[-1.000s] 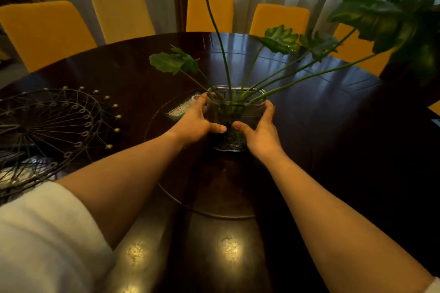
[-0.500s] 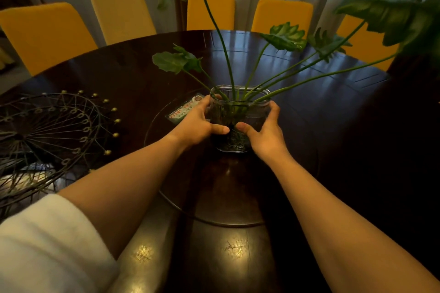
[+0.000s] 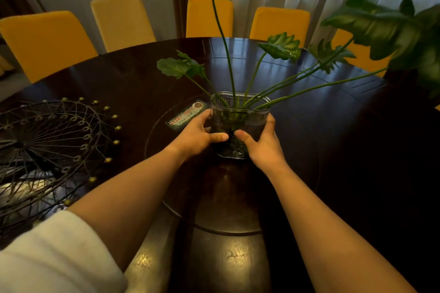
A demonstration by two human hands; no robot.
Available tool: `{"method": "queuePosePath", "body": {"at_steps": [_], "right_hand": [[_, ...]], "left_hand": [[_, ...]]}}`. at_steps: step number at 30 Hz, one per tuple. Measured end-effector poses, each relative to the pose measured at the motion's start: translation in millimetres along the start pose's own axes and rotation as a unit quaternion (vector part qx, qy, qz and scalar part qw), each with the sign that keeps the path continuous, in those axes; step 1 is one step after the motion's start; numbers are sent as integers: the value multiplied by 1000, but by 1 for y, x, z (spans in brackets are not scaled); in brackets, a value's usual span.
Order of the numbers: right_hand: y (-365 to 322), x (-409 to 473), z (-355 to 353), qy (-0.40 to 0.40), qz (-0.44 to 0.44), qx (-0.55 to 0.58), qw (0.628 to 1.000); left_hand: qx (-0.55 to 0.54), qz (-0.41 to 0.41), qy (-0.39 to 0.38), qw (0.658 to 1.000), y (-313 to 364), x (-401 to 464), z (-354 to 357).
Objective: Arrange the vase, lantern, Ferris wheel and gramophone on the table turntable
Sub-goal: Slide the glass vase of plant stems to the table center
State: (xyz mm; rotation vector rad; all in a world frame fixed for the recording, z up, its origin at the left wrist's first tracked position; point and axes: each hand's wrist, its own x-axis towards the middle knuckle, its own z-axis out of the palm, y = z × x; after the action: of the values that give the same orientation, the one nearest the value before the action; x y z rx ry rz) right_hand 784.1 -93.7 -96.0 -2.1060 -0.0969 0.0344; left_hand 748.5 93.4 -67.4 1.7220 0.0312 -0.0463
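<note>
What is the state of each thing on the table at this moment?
glass vase: upright on the turntable, holding green stems, gripped on both sides
left hand: closed on the vase
right hand: closed on the vase
Ferris wheel: off the turntable, untouched
turntable: carries the vase and a card
card: lying flat

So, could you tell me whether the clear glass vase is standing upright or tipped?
Upright: the clear glass vase stands with its rim level, stems rising out, both hands around it.

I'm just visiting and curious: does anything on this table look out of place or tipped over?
Yes, the wire Ferris wheel seems to lie flat on the table's left side, off the turntable. The glass vase stands upright on the turntable, held by the left hand and right hand.
</note>
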Motion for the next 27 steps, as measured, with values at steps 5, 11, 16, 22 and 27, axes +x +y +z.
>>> {"method": "queuePosePath", "body": {"at_steps": [5, 11, 16, 22, 27], "right_hand": [[-7, -7, -2, -7, 8, 23, 1000], [-7, -42, -14, -39, 69, -44, 996], [-21, -97, -18, -24, -23, -155, 987], [-60, -160, -26, -1, -102, -293, 951], [-113, -230, -48, 2, -170, -325, 930]], "left_hand": [[8, -18, 34, 999, 0, -7, 10], [172, -45, 126, 976, 2, -40, 2], [479, -43, 148, 864, 15, -103, -1], [589, 60, 149, 792, 42, -184, -7], [629, 100, 173, 751, 87, -267, -22]]}}
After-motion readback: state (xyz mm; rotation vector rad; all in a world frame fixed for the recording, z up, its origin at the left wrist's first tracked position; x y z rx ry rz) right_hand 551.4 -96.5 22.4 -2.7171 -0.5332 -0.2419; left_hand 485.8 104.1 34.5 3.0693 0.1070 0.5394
